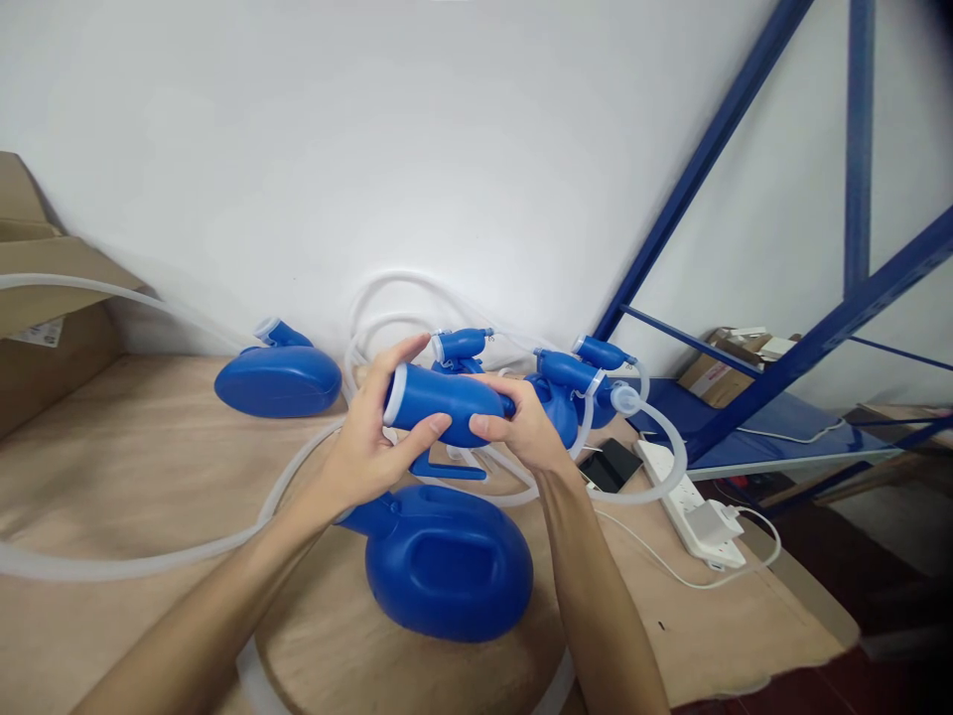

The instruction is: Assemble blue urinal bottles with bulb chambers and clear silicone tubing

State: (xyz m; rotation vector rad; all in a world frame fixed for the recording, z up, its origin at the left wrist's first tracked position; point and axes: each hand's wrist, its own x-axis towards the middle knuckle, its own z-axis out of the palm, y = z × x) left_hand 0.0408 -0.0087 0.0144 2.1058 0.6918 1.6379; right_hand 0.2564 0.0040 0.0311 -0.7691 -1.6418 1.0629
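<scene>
Piece in hand: one blue cylinder (447, 402); smooth, matte plastic, faintly glossy along the top; wide mouth with white rim (396, 394) at my left hand, tapering to a dark blue tip at my right; lying almost level between both palms
Left hand (376, 427): from my remote seat I see it gripping the rim end, thumb across the near side
Right hand (525, 427): gripping the narrow end, thumb on the body, fingers behind
Below the hands: blue jug (451, 571), rounded, with a recessed panel
Beyond the left hand: blue container (279, 380) with a short white-rimmed neck; translucent hose (149, 568) running leftward
Beyond the right hand: similar blue cylinder (567, 370); black phone (611, 469); white power strip (674, 492)
Labels: white label (41, 333) on the cardboard box (60, 372), far left of the left hand; print too small for me to read
</scene>
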